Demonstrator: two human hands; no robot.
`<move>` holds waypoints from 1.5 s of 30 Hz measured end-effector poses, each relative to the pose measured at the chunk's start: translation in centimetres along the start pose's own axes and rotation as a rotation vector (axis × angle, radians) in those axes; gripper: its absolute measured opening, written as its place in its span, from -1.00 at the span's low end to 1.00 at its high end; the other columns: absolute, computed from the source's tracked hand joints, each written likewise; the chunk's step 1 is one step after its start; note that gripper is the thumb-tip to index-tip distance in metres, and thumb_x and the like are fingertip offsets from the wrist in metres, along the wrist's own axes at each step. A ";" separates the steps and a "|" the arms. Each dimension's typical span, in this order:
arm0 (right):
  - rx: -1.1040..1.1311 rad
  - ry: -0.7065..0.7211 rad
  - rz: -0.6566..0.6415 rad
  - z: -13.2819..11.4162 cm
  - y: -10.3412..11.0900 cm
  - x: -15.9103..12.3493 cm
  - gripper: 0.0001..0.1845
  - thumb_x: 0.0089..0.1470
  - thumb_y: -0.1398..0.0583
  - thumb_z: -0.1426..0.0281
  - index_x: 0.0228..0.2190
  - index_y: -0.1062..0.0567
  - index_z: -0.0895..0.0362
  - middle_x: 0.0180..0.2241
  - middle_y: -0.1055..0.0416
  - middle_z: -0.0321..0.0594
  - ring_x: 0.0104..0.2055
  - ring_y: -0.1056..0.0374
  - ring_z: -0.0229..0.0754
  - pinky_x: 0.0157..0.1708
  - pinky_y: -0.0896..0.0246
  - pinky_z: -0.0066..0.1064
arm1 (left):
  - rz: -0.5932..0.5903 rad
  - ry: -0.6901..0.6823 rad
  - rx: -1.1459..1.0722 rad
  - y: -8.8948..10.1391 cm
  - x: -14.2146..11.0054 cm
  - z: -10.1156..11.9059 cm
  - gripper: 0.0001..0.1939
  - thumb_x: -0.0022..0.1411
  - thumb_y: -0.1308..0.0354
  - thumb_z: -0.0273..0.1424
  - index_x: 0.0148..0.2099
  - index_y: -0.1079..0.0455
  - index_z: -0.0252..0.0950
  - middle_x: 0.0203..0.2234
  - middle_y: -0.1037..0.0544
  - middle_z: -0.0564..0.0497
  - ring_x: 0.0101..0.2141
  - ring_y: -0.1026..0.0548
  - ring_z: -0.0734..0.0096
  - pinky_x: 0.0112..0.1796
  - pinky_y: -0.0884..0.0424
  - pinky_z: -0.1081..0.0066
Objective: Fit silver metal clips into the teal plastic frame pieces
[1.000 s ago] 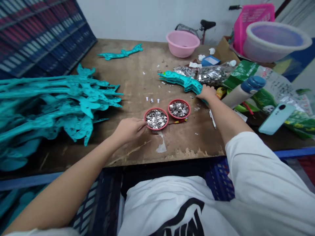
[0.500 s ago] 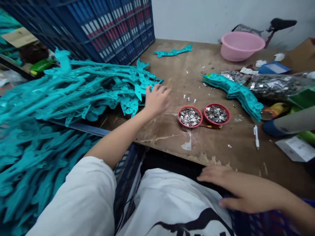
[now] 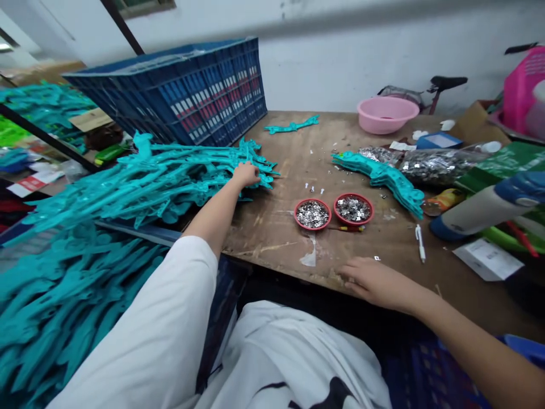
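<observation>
My left hand is closed at the right end of a heap of long teal plastic parts. Its fingers curl down around one of them, though their tips are partly hidden. Over the table's front edge lies my right hand, open and palm down, holding nothing. Beyond it stand two red bowls, a left bowl and a right bowl, both full of small shiny metal pieces. A small stack of teal parts lies behind them, and a single teal part rests at the back.
A blue crate stands at the back left, and more teal parts fill the space below on the left. To the right are a pink basin, a bag of metal pieces, a pen, a grey-and-blue bottle and a white box.
My left hand has moved left from beside the heap onto its end, and its fingers have closed. My right hand has come up onto the table edge. The view has tilted upward.
</observation>
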State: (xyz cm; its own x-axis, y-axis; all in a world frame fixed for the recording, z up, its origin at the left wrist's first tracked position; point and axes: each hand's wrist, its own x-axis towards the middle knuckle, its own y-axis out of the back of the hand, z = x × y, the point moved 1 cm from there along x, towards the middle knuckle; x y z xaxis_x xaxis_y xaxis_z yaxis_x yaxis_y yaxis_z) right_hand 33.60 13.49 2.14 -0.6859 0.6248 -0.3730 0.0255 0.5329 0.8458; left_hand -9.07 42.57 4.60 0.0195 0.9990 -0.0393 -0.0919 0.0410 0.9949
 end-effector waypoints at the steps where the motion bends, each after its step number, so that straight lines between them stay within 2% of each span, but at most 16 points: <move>1: -0.021 0.000 -0.005 0.1 0.0 0.0 -0.60 0.62 -0.20 0.43 0.25 -0.76 0.22 0.16 -0.76 0.20 0.22 -0.71 0.34 0.28 -0.59 0.15 | 0.045 -0.012 -0.014 0.3 0.1 0.1 -0.58 0.66 -0.40 -0.01 0.17 -0.66 -0.28 0.27 -0.70 -0.19 0.33 -0.63 -0.02 0.46 -0.51 -0.14; 5: -0.050 0.027 0.049 0.7 0.1 0.3 -0.59 0.60 -0.21 0.47 0.27 -0.77 0.18 0.15 -0.78 0.16 0.19 -0.73 0.29 0.25 -0.59 0.08 | 0.212 -0.037 -0.122 3.0 1.0 0.2 -0.84 0.37 -0.38 -0.28 -0.21 -0.50 -0.22 -0.03 -0.73 -0.23 0.19 -0.63 -0.14 0.31 -0.50 -0.06; 8: -0.058 0.076 0.201 1.4 0.2 0.3 -0.60 0.58 -0.24 0.44 0.26 -0.77 0.16 0.25 -0.75 0.20 0.24 -0.72 0.33 0.28 -0.62 0.16 | 0.384 -0.052 -0.254 5.6 -0.3 -0.3 -0.74 0.35 -0.30 -0.31 -0.29 -0.23 -0.12 -0.23 -0.61 -0.06 0.07 -0.57 0.07 0.18 -0.46 0.08; 11: -0.116 0.084 0.529 1.9 0.8 -0.7 -0.60 0.60 -0.27 0.36 0.28 -0.76 0.19 0.33 -0.70 0.30 0.37 -0.66 0.45 0.36 -0.61 0.33 | 0.593 -0.170 -0.455 7.4 -5.2 -0.5 -0.62 0.52 -0.23 -0.16 -0.25 -0.13 -0.15 -0.32 -0.40 0.16 -0.09 -0.42 0.44 0.09 -0.36 0.19; 14: -0.223 -0.049 0.903 1.2 2.0 -2.8 -0.45 0.59 -0.36 0.23 0.46 -0.65 0.13 0.53 -0.53 0.37 0.59 -0.44 0.66 0.51 -0.44 0.58 | 0.683 -0.417 -0.688 7.3 -13.6 -0.3 -0.40 0.43 -0.34 0.20 -0.29 -0.19 -0.13 -0.35 -0.44 0.12 -0.25 -0.42 0.36 -0.06 -0.45 0.12; 16: -0.299 -0.163 1.032 0.1 2.8 -4.2 -0.20 0.51 -0.47 0.14 0.62 -0.50 -0.02 0.70 -0.33 0.28 0.73 -0.20 0.80 0.59 -0.22 0.74 | 0.617 -0.540 -0.774 6.5 -19.4 -0.1 -0.33 0.45 -0.32 0.29 -0.41 -0.23 -0.10 -0.50 -0.40 0.08 -0.41 -0.40 0.24 -0.26 -0.42 0.05; 18: -0.356 -0.232 1.027 -1.1 3.6 -4.9 -0.04 0.45 -0.53 0.10 0.69 -0.39 -0.12 0.77 -0.21 0.20 0.80 -0.04 0.85 0.63 -0.06 0.79 | 0.471 -0.676 -0.848 5.7 -24.1 -0.1 -0.35 0.43 -0.30 0.24 -0.53 -0.28 -0.02 -0.68 -0.26 0.10 -0.60 -0.27 0.17 -0.42 -0.40 -0.05; 21: -0.296 -0.264 0.709 -2.0 3.7 -3.9 -0.15 0.42 -0.52 0.13 0.59 -0.50 -0.01 0.57 -0.52 0.28 0.65 -0.38 0.77 0.51 -0.36 0.54 | 0.038 -0.922 -0.920 5.0 -28.0 -0.2 -0.64 0.43 -0.29 -0.18 -0.46 -0.42 0.04 -0.67 -0.39 0.16 -0.68 -0.32 0.17 -0.51 -0.47 -0.03; 24: -0.062 -0.336 0.230 -1.5 2.1 -1.3 -0.41 0.44 -0.45 0.17 0.38 -0.62 0.06 0.14 -0.82 0.13 0.17 -0.77 0.45 0.02 -0.56 -0.01 | -0.151 -0.895 -0.819 5.3 -27.7 -0.9 -0.76 0.47 -0.25 -0.37 -0.31 -0.52 0.02 -0.54 -0.56 0.16 -0.55 -0.57 0.24 -0.38 -0.67 0.16; 28: 0.013 -0.470 0.067 0.1 -0.6 2.2 -0.47 0.50 -0.39 0.19 0.34 -0.58 0.14 0.11 -0.81 0.17 0.10 -0.78 0.36 -0.16 -0.36 -0.20 | -0.191 -0.814 -0.430 4.6 -24.2 -1.1 -0.74 0.65 -0.22 -0.23 0.10 -0.76 0.09 0.11 -0.87 0.05 0.05 -0.88 0.09 -0.03 -0.83 0.22; 30: 0.016 -0.494 0.053 0.7 -1.7 3.6 -0.44 0.52 -0.40 0.17 0.37 -0.56 0.18 0.18 -0.79 0.23 0.17 -0.76 0.39 -0.11 -0.40 -0.18 | -0.240 -0.873 -0.263 3.2 -22.7 0.5 -0.65 0.71 -0.15 -0.15 0.20 -0.79 0.04 0.23 -0.84 -0.07 0.15 -0.86 -0.05 0.07 -0.83 0.07; 33: 0.049 -0.481 0.094 1.8 -2.3 5.1 -0.32 0.51 -0.46 0.10 0.42 -0.53 0.19 0.33 -0.72 0.28 0.32 -0.70 0.42 0.14 -0.56 -0.07 | -0.364 -0.992 0.010 0.2 -21.7 5.6 -0.62 0.70 -0.17 -0.19 0.30 -0.77 -0.06 0.23 -0.84 -0.18 0.13 -0.86 -0.13 0.10 -0.80 0.01; 36: 0.102 -0.423 0.282 3.9 -1.3 6.0 -0.16 0.48 -0.50 0.04 0.53 -0.47 0.16 0.48 -0.59 0.30 0.48 -0.58 0.41 0.44 -0.54 0.12 | -0.409 -1.030 0.248 -2.5 -21.4 11.1 -0.57 0.67 -0.30 -0.19 0.45 -0.70 -0.09 0.49 -0.70 -0.22 0.32 -0.79 -0.22 0.16 -0.77 0.04; 38: 0.087 -0.426 0.430 6.2 0.3 6.2 -0.32 0.58 -0.37 0.07 0.50 -0.53 0.14 0.45 -0.61 0.28 0.45 -0.57 0.40 0.48 -0.52 0.22 | -0.427 -1.010 0.330 -4.0 -21.0 13.4 -0.59 0.67 -0.34 -0.16 0.41 -0.72 -0.13 0.49 -0.70 -0.27 0.35 -0.76 -0.26 0.16 -0.74 0.05; 41: -0.032 -0.530 0.511 10.8 2.9 6.3 -0.59 0.62 -0.19 0.25 0.25 -0.73 0.11 0.24 -0.73 0.22 0.30 -0.63 0.41 0.41 -0.57 0.31 | -0.421 -1.012 0.335 -5.7 -19.7 14.5 -0.68 0.69 -0.30 -0.16 0.24 -0.78 -0.17 0.21 -0.84 -0.28 0.15 -0.83 -0.22 0.02 -0.71 0.06; 45: -0.140 -0.652 0.481 15.3 4.3 6.4 -0.61 0.54 -0.21 0.36 0.16 -0.80 0.09 0.17 -0.73 0.21 0.27 -0.62 0.45 0.35 -0.59 0.37 | -0.230 -1.055 0.242 -6.9 -16.9 13.5 -0.63 0.71 -0.13 -0.26 0.05 -0.78 -0.23 -0.08 -0.85 -0.24 0.02 -0.82 -0.14 -0.02 -0.66 0.01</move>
State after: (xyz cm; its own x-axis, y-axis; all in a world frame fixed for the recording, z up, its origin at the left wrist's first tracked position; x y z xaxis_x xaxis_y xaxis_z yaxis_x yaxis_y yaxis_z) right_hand 40.46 28.53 -2.46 -0.0613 0.9958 -0.0677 0.0883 0.0730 0.9934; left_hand 4.71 25.14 -0.34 0.8607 0.4484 -0.2411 0.2174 0.1045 0.9705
